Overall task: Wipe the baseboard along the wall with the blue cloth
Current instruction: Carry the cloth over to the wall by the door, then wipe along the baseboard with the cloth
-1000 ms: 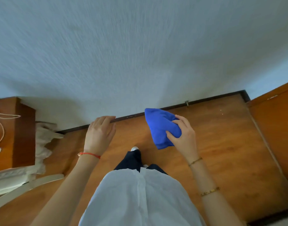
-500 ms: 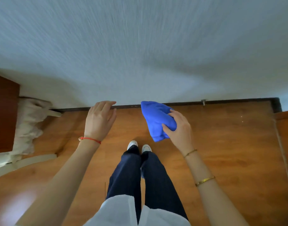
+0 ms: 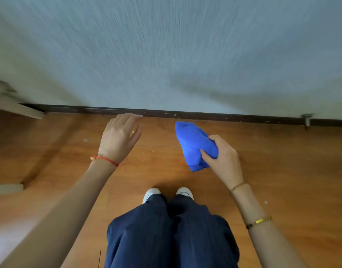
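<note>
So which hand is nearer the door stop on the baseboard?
Right. The right hand, holding the cloth, sits left of and below the door stop. The left hand is farther left, fingertips by the baseboard.

I stand on a wooden floor (image 3: 282, 171) in my white shoes (image 3: 152, 192), toes toward its far edge, where the dark baseboard (image 3: 205, 115) meets it. Small crumbs (image 3: 152, 150) lie scattered on the boards, and pale furniture legs (image 3: 21, 111) rest at the far left corner.
</note>
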Available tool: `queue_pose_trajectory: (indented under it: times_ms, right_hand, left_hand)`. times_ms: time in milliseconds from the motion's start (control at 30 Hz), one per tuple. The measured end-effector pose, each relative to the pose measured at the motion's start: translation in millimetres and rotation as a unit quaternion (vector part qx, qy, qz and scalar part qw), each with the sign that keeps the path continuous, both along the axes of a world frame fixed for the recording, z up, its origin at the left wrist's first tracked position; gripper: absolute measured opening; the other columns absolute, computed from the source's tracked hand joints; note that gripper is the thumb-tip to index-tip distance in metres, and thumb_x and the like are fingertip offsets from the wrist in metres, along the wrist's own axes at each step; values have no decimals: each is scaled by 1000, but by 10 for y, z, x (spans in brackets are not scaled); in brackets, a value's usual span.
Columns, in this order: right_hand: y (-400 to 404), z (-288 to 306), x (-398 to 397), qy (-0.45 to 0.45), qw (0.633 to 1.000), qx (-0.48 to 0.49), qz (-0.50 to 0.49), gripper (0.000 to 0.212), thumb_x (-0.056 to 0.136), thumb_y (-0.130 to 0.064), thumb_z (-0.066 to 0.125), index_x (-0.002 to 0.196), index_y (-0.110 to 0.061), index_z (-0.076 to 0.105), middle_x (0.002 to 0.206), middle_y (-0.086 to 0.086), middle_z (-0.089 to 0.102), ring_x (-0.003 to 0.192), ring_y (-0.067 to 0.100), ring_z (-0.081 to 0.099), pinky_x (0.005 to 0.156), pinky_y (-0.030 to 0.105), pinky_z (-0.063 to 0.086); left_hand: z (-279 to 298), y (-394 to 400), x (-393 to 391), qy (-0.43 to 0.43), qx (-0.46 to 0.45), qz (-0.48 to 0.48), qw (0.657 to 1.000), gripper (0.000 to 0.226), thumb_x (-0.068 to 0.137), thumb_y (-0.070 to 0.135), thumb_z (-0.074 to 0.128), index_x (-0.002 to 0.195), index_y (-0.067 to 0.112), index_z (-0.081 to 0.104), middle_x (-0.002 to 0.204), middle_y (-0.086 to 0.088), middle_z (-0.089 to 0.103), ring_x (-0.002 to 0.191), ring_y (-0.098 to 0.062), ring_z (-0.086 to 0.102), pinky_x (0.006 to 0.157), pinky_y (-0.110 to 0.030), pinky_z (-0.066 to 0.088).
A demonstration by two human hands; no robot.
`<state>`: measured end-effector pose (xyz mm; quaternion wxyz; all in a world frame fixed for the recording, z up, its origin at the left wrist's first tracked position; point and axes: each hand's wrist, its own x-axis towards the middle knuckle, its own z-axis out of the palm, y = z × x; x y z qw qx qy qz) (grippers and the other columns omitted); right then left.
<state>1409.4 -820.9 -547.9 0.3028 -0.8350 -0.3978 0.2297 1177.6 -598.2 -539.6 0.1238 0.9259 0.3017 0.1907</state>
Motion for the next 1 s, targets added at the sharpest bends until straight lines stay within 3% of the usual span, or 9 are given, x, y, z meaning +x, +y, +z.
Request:
queue_pose_trajectory:
  times_ms: [200,433,700,867,1000]
  right_hand:
    - [233,-1351,145,8,998,8,62,32,86,-24,73,113,-22,56,99,-10,61,84,8,58,68,16,45]
    - [508,-2202,251,-62,993,45,91,31,83,-22,74,108,-21,56,98,-8,61,81,15,59,69,38,54]
    - [861,-2711,270,-123,979,53,153,29,84,-26,69,111,-20,57,99,-5,59,87,16,57,69,41,55]
    - [1119,-2943,240,-164,978,69,105,37,83,-20,74,115,-15,58,104,-2,60,93,18,58,73,39,55]
    - [1325,-3133,235,-183,977,108,33,40,84,-22,78,116,-11,58,108,0,63,97,16,58,79,25,48]
  left_hand:
    - [-1344,232,63,1,19,-3,1000,23,97,12,65,119,6,67,111,-11,70,103,-31,65,84,-45,53]
    - [-2266,478,125,-4,48,1,999,21,96,10,67,116,5,68,107,-12,71,100,-34,66,80,-45,53]
    - [-2853,677,120,-6,50,13,999,21,95,10,68,115,4,68,107,-13,71,98,-34,67,79,-45,54]
    - [-3062,814,173,-15,44,36,998,19,98,12,64,114,5,68,108,-13,70,99,-33,67,79,-45,53]
    - [-3137,899,286,-35,52,56,996,19,98,13,61,114,5,68,106,-13,70,100,-32,66,80,-42,50]
